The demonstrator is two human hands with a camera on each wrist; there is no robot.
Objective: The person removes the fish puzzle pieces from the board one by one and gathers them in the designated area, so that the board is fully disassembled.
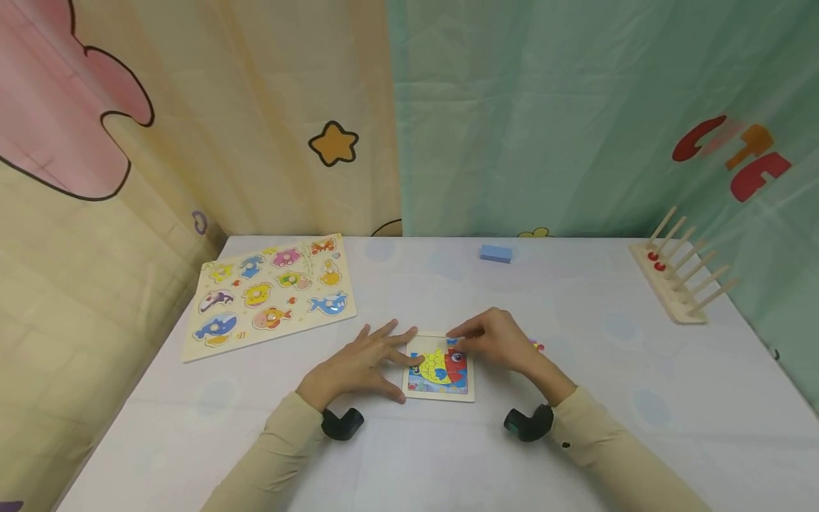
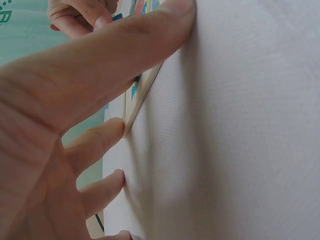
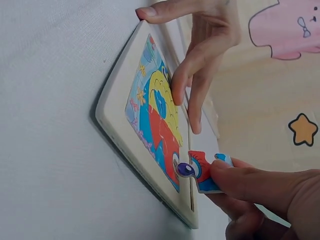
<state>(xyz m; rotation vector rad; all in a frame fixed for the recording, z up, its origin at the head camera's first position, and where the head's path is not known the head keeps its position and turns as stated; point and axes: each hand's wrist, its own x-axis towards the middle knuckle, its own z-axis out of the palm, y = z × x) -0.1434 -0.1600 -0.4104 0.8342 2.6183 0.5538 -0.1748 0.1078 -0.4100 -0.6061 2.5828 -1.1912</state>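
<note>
A small square jigsaw puzzle in a pale wooden frame (image 1: 441,400) lies on the table in the head view. Its assembled pieces show a yellow and red fish (image 3: 162,117), with bare wood along the far side. My left hand (image 1: 361,363) spreads its fingers over the frame's left side; the thumb touches the near left corner and one finger reaches onto the picture. Between thumb and fingers, my right hand (image 1: 502,338) pinches a red and blue puzzle piece (image 3: 200,170) with a printed eye. That piece is tilted over the frame's far right part.
A larger wooden peg puzzle board (image 1: 301,334) with sea animals lies at the left. Farther back is a blue block (image 1: 495,254). A wooden peg rack (image 1: 678,299) with red beads stands at the right. Colourful puzzle pieces (image 1: 539,347) show partly behind the right hand.
</note>
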